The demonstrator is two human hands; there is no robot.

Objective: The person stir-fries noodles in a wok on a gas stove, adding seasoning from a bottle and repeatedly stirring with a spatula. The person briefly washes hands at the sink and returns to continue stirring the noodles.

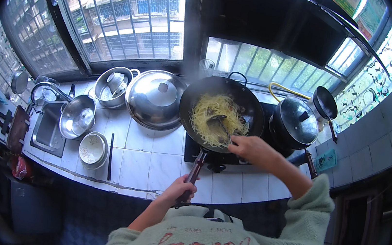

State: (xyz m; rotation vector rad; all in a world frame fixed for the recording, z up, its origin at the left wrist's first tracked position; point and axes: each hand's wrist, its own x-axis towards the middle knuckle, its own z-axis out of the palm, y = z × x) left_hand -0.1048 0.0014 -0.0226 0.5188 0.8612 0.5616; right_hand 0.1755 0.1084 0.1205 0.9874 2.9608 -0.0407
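Note:
A black wok (189,103) sits on the stove, filled in its middle with pale yellow shreds (211,106) that look like shredded potato. My left hand (181,189) is wrapped round the wok's long brown handle (195,169) near its lower end. Above the wok's right rim, my right hand (251,149) is closed on a dark spatula (217,118). The spatula's head is partly sunk in the shreds, and its grip is hidden by my fingers.
Left of the wok lies a large domed steel lid (155,99), with a steel pot (112,87) beyond it. Stacked bowls (92,149) and black chopsticks (110,156) are nearer. A steel basin (77,117) overlaps the sink (48,126). A glass-lidded pan (296,120) stands at right.

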